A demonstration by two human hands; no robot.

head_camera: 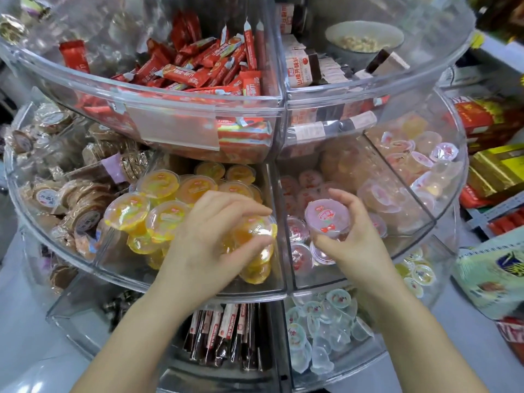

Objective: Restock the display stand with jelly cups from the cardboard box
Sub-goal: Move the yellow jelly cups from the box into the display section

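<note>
my left hand (pixel 215 236) is curling its fingers and thumb around an orange jelly cup (pixel 255 232), holding it over the pile of orange jelly cups (pixel 167 202) in the middle tier's left-of-centre compartment of the clear display stand (pixel 279 171). my right hand (pixel 348 236) is gripping a pink jelly cup (pixel 327 218) between thumb and fingers, lid facing me, above the neighbouring compartment where other pink cups (pixel 300 191) are lying. red snack bars (pixel 204 69) are filling the tier above.
</note>
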